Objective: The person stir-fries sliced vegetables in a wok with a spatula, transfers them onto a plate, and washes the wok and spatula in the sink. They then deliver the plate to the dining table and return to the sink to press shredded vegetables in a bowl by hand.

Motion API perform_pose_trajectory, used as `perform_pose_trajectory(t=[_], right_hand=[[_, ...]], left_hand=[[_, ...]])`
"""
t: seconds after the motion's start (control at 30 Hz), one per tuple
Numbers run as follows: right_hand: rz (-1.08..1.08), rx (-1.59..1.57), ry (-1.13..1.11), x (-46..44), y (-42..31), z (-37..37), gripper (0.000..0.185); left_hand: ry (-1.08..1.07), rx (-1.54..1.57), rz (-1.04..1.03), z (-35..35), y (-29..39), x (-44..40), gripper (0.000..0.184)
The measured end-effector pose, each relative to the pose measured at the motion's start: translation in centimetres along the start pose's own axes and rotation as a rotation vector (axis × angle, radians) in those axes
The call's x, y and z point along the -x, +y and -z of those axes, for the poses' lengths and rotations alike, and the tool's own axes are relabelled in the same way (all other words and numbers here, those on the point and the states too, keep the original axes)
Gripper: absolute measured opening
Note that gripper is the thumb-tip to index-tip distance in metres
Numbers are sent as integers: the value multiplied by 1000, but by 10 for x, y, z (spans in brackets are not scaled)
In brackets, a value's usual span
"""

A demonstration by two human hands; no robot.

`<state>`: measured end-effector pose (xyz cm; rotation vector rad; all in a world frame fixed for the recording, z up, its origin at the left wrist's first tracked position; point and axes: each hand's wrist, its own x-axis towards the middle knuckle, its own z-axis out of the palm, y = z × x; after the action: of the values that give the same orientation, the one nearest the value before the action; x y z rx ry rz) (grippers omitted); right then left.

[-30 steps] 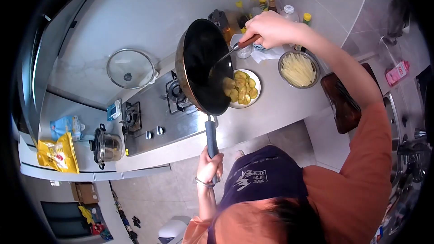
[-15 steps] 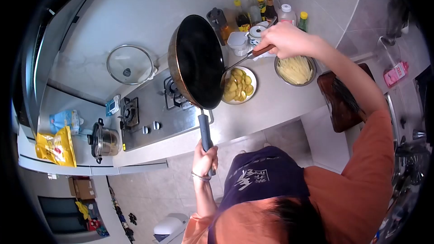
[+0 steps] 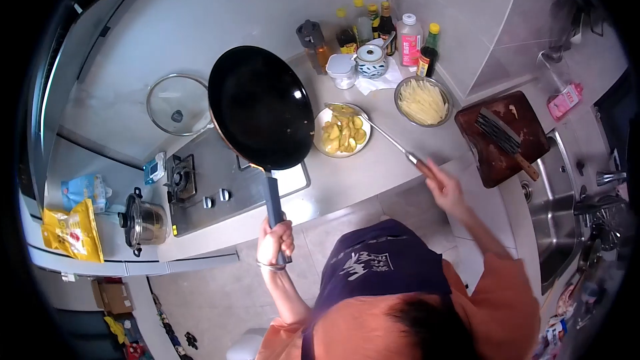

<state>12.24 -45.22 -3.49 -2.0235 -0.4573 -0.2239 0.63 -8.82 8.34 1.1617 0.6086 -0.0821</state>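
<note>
My left hand (image 3: 275, 241) is closed round the grey handle of a black wok (image 3: 260, 107), which is tilted above the stove with its dark inside in view. A spatula (image 3: 393, 141) with a wooden grip is in my right hand (image 3: 448, 190). Its blade end reaches over a white plate (image 3: 323, 148) on the counter, at the plate's far rim. Yellowish-green cooked slices (image 3: 345, 135) lie heaped on that plate; some are at the blade.
A steel bowl of pale shreds (image 3: 424, 101) stands right of the plate, near a cutting board (image 3: 470, 160) with a cleaver (image 3: 503, 137). Bottles (image 3: 410, 40) and a lidded jar (image 3: 371, 60) line the back corner. A glass lid (image 3: 179, 103) leans on the wall; a glass pot (image 3: 145, 220) sits left.
The wok has swung left, away from the plate, and its inside shows more. My right hand has come down towards my body, with the spatula now slanting across the plate from the right.
</note>
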Motion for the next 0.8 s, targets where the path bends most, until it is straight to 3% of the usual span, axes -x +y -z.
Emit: perform_pose_trajectory(t=[0.3,0.53,0.63,0.7,0.8], right_hand=[[-77,-57,165,44,-17,-59,40],[-105,-34,109,44,-21,-58,40],[0,11,157,45,-21,-63,40],[-143,-38,104,46,-29,-64,41],[-161,-30,57,47,-30,-63,42]], left_hand=[[-26,98,12,35,4,-6,9],[-206,500,54,63,5,-17,5],[-267,643,81,75,-1,-29,4],[-383,860,109,80,-3,-36,4],[-530,1018,70,89,-11,-50,12]])
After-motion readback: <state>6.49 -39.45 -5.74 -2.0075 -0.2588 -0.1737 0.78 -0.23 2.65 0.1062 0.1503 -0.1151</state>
